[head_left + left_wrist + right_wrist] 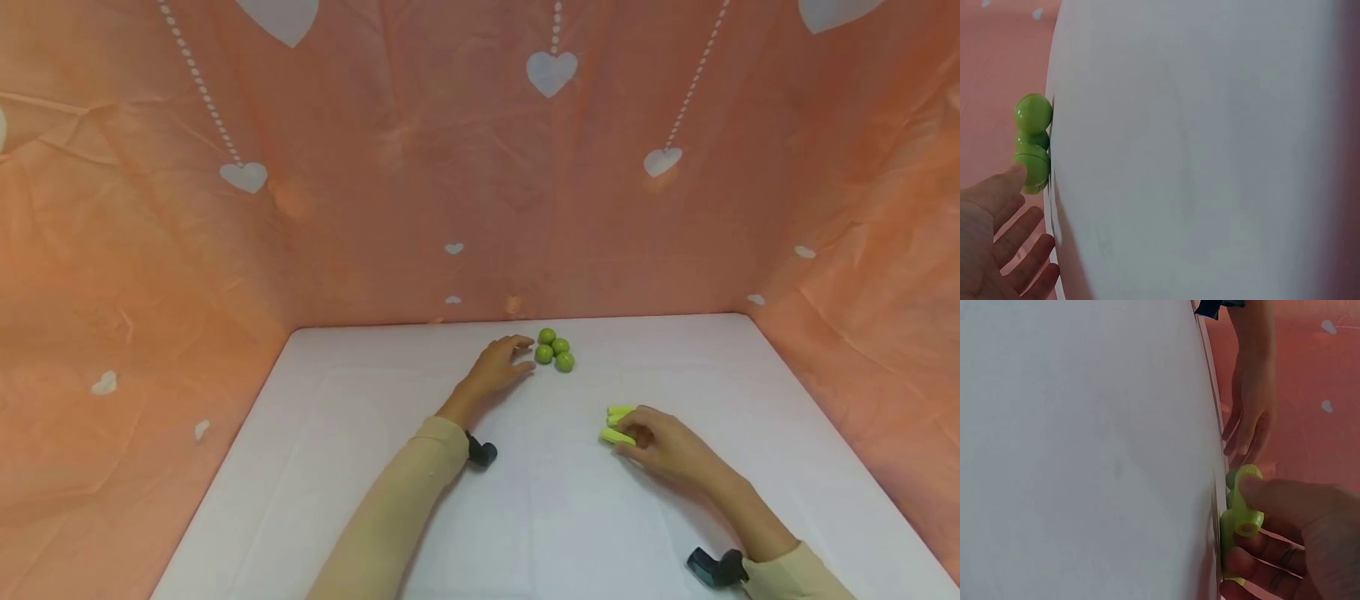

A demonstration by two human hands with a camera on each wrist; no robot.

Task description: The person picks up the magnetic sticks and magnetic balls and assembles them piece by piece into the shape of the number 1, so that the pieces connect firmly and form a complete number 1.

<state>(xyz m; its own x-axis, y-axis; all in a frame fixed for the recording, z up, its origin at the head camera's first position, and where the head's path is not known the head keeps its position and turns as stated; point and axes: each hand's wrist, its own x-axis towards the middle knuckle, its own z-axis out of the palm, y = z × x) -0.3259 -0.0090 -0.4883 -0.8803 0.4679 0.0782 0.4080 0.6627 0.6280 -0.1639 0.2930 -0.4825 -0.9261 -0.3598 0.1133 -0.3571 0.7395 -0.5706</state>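
Note:
Several glossy green balls sit clustered near the back of the white table. My left hand is just left of them, fingers extended and loosely spread; in the left wrist view its thumb overlaps one green ball. My right hand pinches a short yellow-green cylinder with a recessed end between thumb and fingers. Beside it lies another yellow-green cylinder, partly covered by my fingers. In the right wrist view more yellow-green shows behind the held piece.
White cloth covers the table. An orange curtain with white hearts encloses the back and both sides. Dark wrist cameras sit on the left wrist and the right wrist.

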